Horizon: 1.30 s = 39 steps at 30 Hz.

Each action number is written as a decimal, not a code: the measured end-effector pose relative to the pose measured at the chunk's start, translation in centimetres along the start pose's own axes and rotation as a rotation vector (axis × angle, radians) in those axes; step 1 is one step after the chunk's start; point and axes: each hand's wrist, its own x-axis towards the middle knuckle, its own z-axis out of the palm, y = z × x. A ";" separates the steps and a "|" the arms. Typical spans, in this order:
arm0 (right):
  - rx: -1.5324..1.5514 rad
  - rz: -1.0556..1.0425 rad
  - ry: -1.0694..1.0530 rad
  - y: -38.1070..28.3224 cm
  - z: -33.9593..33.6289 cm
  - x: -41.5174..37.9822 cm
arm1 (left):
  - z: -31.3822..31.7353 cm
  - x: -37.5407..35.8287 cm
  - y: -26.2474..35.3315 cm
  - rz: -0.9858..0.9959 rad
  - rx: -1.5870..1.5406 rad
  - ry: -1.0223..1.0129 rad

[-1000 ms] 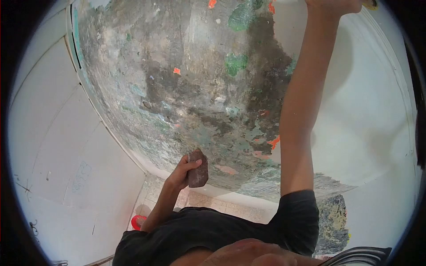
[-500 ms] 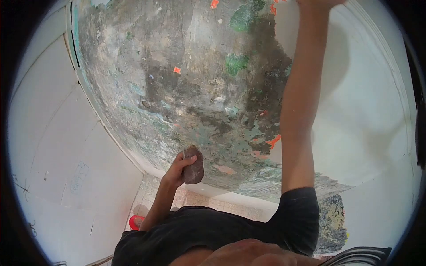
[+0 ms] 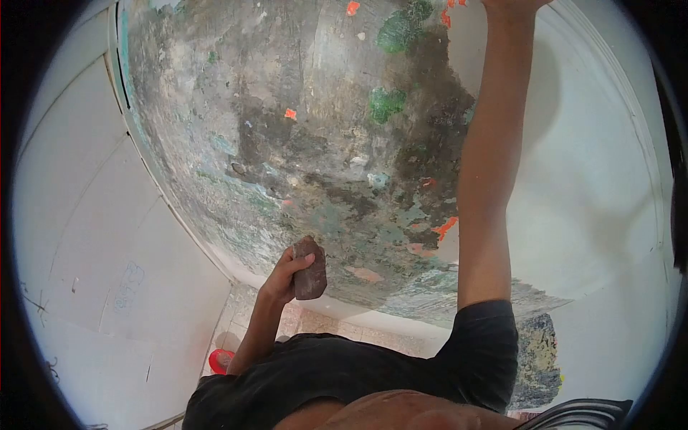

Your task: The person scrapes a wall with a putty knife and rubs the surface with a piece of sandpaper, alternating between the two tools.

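Brown block (image 3: 311, 276) is clamped in left hand (image 3: 282, 274), at 7 o'clock, by patchy wall (image 3: 322, 150); long axis roughly 12-to-6, narrower end pointed to 12. Right hand (image 3: 517, 3) is cut off at 1 o'clock, finger state cannot be told.

In front of me the wall (image 3: 337, 143) is stripped to mottled grey, with green, pale blue and orange patches; smooth white paint (image 3: 595, 165) covers it on my right, softly shadowed. A plain white surface (image 3: 86, 236) with faint scribbles stands on my left. Below I see pale floor tiles (image 3: 244, 312), something round and red (image 3: 221, 360) on them, and a rough dark patch (image 3: 539, 358) low on the right.
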 end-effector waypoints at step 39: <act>0.311 -0.037 0.349 -1.1 -2.0 -2.3 | 0.1 0.4 0.1 0.000 -0.035 -0.072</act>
